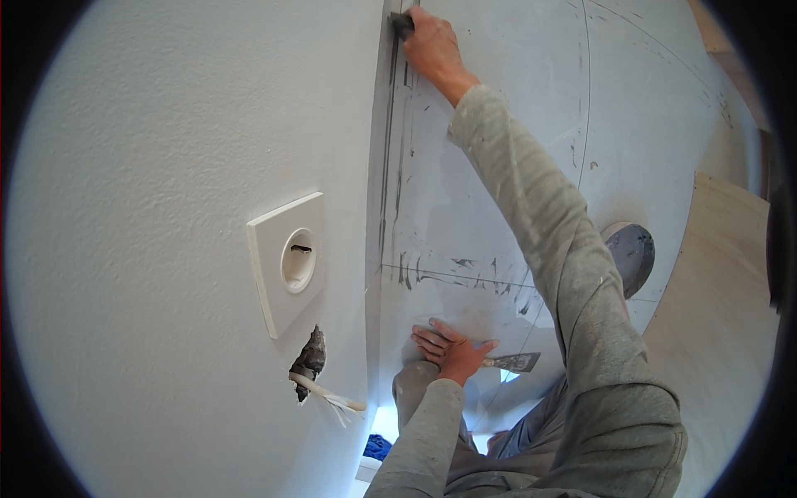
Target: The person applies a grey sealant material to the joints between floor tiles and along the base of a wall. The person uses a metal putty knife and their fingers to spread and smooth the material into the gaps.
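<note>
The right hand (436, 50) has its fingers clenched on a small dark tool (402, 25), at the far end of the seam where the white wall (166, 249) meets the pale tiled floor (506, 58), which carries dark smears along its joints. The left hand (452, 353) lies near the knee with fingers outspread, and a putty knife (515, 363) shows its stained blade beside the thumb — whether the fingers grasp the hidden handle, I cannot tell. A round tub (615, 228) of grey paste (635, 259) stands behind the right sleeve (540, 199) — the white socket (274, 274) is at left.
</note>
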`<state>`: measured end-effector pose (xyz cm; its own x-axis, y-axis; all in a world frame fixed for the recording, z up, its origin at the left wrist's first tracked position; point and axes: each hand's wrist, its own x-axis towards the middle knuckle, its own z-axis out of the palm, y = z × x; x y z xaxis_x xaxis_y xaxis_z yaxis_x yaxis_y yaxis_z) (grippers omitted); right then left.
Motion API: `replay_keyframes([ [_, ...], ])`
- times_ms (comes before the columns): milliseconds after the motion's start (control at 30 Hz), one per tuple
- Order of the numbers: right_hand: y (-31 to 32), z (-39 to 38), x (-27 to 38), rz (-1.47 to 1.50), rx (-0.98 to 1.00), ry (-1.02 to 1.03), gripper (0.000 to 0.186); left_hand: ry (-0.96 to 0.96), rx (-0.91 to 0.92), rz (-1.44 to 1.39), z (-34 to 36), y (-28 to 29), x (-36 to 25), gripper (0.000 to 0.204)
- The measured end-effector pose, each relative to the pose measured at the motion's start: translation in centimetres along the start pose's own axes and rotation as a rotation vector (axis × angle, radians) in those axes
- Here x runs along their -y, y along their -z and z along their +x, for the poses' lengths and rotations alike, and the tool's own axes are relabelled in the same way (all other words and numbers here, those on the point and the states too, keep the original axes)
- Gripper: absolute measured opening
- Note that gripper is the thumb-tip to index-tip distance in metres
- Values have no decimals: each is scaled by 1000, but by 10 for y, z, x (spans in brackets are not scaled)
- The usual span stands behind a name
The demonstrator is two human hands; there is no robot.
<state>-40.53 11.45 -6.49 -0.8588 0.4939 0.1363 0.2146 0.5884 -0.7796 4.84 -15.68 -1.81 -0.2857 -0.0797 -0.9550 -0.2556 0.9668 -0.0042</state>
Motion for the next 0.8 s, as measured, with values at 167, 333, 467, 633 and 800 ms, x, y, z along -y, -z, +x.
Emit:
replay_keyframes([
  [167,4,-107,28,29,71,45,26,27,-9,35,1,0,2,165],
  [333,20,-235,65,136,162,59,37,-28,-103,68,2,-10,4,156],
  [467,28,-324,101,231,316,-28,34,-34,-184,242,22,-42,31,145],
  [633,46,-371,102,374,494,-135,32,-74,-199,333,22,-40,27,141],
  [800,45,-294,92,348,179,-142,30,-83,-221,227,10,-27,20,137],
])
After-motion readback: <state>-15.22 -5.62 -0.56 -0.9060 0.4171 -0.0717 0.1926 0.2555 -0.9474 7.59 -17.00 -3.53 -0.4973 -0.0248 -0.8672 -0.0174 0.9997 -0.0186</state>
